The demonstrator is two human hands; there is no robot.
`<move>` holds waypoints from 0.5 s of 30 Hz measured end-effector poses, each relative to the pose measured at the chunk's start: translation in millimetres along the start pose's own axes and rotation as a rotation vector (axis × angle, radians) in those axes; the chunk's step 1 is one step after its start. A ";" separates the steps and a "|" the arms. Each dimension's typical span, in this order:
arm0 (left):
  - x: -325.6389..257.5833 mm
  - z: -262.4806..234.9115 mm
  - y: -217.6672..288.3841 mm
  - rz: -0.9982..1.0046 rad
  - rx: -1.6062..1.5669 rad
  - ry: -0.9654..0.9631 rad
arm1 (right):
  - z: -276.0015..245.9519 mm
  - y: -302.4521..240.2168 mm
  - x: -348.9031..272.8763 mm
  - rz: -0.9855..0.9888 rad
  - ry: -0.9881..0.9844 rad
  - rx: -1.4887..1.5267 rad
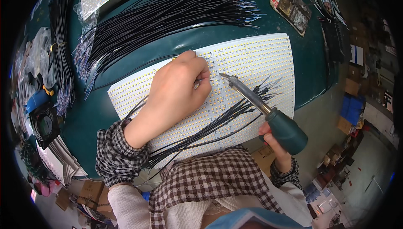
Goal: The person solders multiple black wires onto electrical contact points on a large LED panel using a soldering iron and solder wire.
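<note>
A white LED strip panel (268,55) with rows of small yellow chips lies in front of me. Over its middle, my left hand (176,82) is closed in a pinch on a thin black cable (145,64), whose end is hidden under the fingers. My right hand (275,145) grips a soldering iron (287,131) by its dark green handle. The iron's tip points up-left and hovers close to the panel, just right of my left fingertips. Across the panel's lower part lies a bunch of short black cables (210,126) with bared ends.
A large bundle of black cables (168,15) with coloured wire ends spreads across the green table (193,42). Another tied bundle (63,48) runs along the left. At the back right sits a grimy solder tray (291,9). A small black fan (44,122) stands at the left edge.
</note>
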State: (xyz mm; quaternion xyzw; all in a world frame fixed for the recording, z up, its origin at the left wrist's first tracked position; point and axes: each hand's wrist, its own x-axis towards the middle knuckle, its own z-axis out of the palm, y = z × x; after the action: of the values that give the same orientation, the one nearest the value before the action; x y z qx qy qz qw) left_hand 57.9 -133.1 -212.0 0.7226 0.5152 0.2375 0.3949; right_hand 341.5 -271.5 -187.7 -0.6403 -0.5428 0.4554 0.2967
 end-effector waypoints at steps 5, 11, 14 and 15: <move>-1.0 0.2 -0.9 0.001 0.008 0.001 | 6.5 -15.9 8.6 -0.076 0.029 0.006; -0.4 -1.0 -0.3 -0.007 0.005 -0.014 | 5.0 -18.7 10.3 -0.111 -0.023 -0.067; -0.2 -2.0 -0.3 -0.014 -0.010 -0.026 | 5.4 -17.0 9.9 -0.155 -0.028 -0.113; -0.1 -2.4 -0.5 -0.007 -0.010 -0.027 | 5.6 -17.4 9.9 -0.154 -0.027 -0.114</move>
State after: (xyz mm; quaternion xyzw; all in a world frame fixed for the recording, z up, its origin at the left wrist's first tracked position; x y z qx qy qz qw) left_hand 55.8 -132.3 -211.0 0.7217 0.5113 0.2291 0.4064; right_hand 329.1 -258.5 -177.4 -0.6061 -0.6195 0.4084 0.2866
